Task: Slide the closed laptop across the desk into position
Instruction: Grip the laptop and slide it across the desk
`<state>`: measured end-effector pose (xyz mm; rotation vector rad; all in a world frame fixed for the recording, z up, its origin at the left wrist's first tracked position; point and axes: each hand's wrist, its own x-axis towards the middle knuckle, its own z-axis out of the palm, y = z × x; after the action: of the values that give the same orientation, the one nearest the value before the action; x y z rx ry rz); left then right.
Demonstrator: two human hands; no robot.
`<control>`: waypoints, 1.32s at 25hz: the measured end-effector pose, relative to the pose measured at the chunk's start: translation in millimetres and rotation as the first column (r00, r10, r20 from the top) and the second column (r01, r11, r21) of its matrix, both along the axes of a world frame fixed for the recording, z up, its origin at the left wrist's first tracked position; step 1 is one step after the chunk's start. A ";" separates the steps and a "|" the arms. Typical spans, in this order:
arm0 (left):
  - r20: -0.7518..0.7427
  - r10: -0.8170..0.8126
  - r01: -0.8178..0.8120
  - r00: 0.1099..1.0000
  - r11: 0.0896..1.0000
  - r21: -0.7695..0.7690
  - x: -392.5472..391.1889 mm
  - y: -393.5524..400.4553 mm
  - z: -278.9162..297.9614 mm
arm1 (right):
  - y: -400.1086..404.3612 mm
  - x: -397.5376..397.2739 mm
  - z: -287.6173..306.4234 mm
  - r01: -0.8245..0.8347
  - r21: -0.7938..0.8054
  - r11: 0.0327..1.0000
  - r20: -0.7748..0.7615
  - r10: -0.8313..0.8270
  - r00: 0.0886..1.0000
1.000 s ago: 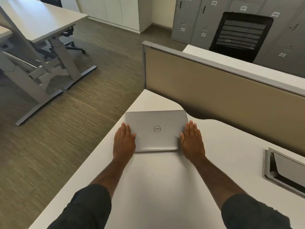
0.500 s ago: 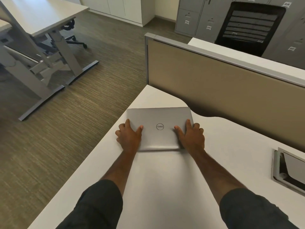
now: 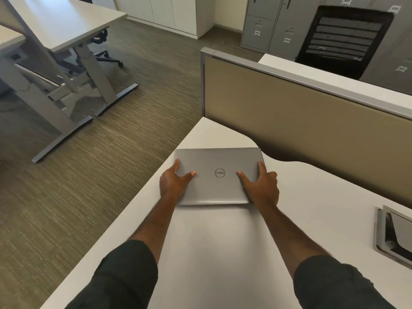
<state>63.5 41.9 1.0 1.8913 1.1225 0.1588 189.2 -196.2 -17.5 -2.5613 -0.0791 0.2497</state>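
Observation:
A closed silver laptop point(image 3: 219, 159) with a round logo on its lid lies flat on the white desk point(image 3: 223, 253), near the desk's far left corner. My left hand point(image 3: 172, 182) grips its left edge, thumb on the lid and fingers around the side. My right hand point(image 3: 262, 186) grips the right edge the same way, thumb pointing at the logo. Both near corners of the laptop are hidden under my palms.
A tan partition point(image 3: 301, 121) runs along the desk's far side, close behind the laptop. A recessed cable hatch point(image 3: 393, 233) sits in the desk at right. The desk's left edge drops to carpet. Beyond are another desk point(image 3: 60, 27), a black chair point(image 3: 343, 39) and grey lockers point(image 3: 267, 25).
My hands went from lying flat beside the laptop to gripping its two side edges with thumbs on the lid. The laptop has hardly shifted on the desk.

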 end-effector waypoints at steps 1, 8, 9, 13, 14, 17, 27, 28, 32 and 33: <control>0.015 -0.008 0.008 1.000 1.000 -0.014 -0.8 -0.7 -1.2 | -0.8 0.6 0.4 0.009 0.009 1.000 -0.009 -0.009 1.000; 0.025 -0.039 0.039 0.999 0.999 -0.003 -15.1 -11.6 -0.5 | -10.5 -15.0 4.9 0.022 0.047 0.999 -0.005 -0.021 1.000; 0.028 -0.033 0.033 0.999 0.999 0.002 -19.7 -14.6 1.2 | -13.0 -18.3 7.1 0.017 0.044 0.999 -0.008 -0.017 1.000; 0.061 -0.020 0.019 0.998 1.000 0.017 -37.6 -27.0 8.9 | -21.4 -30.5 17.4 0.005 0.062 0.998 -0.005 -0.005 1.000; 0.072 -0.017 0.016 0.997 1.000 0.014 -42.0 -28.4 10.5 | -22.8 -33.7 18.9 0.006 0.066 0.998 -0.004 -0.006 1.000; 0.080 -0.026 0.024 0.996 0.999 0.024 -56.5 -36.4 17.9 | -31.1 -47.3 24.0 0.010 0.071 0.997 0.012 -0.011 1.000; 0.095 -0.052 0.048 0.994 0.998 0.043 -104.3 -72.5 36.8 | -69.3 -98.1 43.4 0.042 0.103 0.994 0.008 -0.043 0.999; 0.100 -0.053 0.050 0.994 0.998 0.035 -109.6 -77.0 38.4 | -73.8 -103.2 46.2 0.047 0.107 0.993 0.005 -0.048 0.999; 0.104 -0.058 0.055 0.993 0.998 0.034 -128.9 -93.0 42.0 | -90.8 -123.7 56.1 0.052 0.109 0.993 0.002 -0.053 0.999; 0.103 -0.057 0.053 0.993 0.998 0.036 -134.5 -97.0 42.8 | -95.3 -129.8 58.1 0.051 0.106 0.993 0.005 -0.051 0.999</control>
<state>-71.0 -55.1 43.8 1.9188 1.0023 0.2437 59.4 -291.5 40.6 -2.4551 -0.0290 0.2104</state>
